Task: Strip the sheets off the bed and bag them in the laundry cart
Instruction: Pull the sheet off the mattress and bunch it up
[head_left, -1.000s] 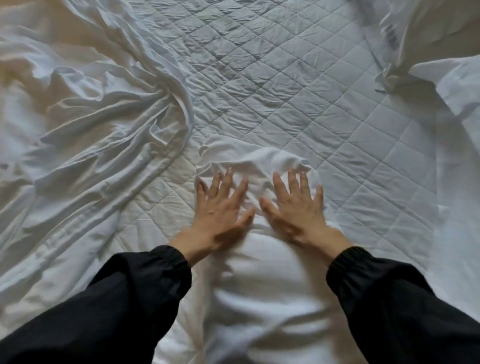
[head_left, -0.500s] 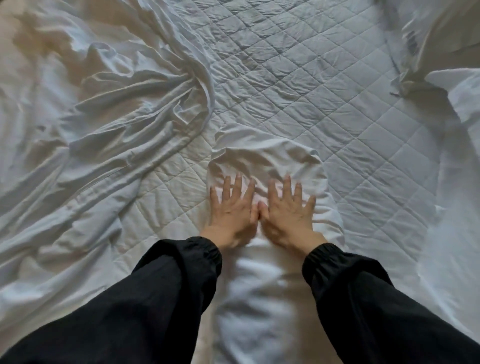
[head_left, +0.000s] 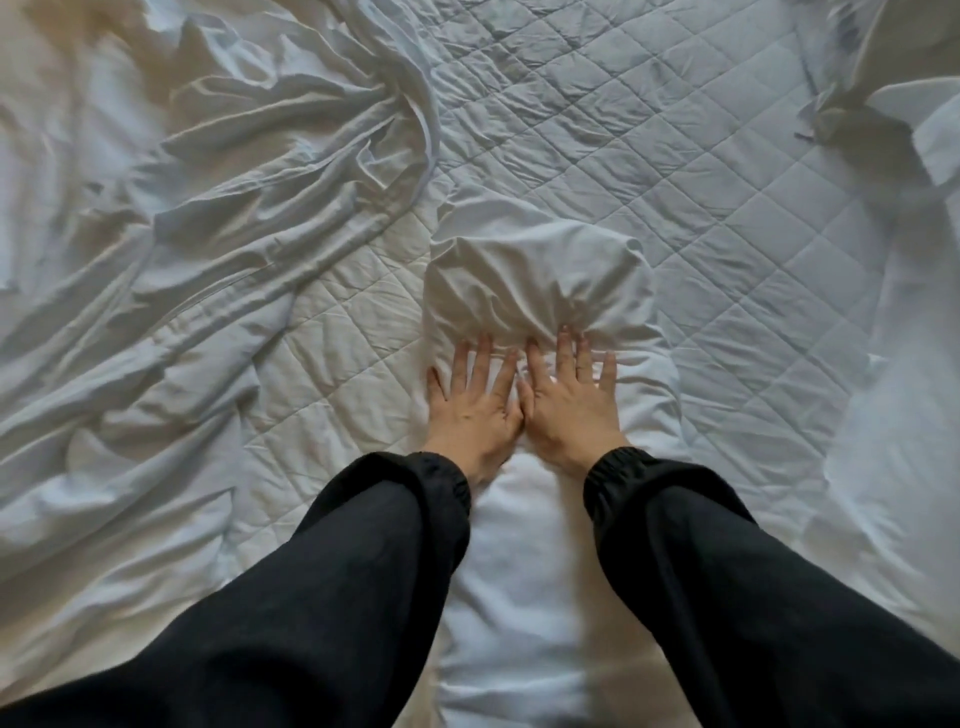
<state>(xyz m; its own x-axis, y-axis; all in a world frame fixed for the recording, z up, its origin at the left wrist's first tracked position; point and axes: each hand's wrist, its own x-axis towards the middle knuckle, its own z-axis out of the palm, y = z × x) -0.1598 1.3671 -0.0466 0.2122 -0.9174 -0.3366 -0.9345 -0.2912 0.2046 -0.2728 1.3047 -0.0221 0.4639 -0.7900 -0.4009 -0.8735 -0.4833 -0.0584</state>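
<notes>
Change: the hands are now side by side with thumbs touching, no longer spread apart. Left hand (head_left: 470, 402) and right hand (head_left: 571, 400) lie flat with fingers straight, pressing the sheet just behind the sheet roll (head_left: 535, 280). The roll is fatter and sits further up the quilted mattress pad (head_left: 701, 156). Likely mid-rolling; bagging not started. Left of the roll: crumpled sheet (head_left: 208, 208), near. Beyond and right of the roll: bare pad, room to push on.

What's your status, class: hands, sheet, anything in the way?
Left hand and right hand flat, side by side, pressing the rolled sheet. Roll lies on quilted mattress pad. Crumpled sheet bunched at left.
</notes>
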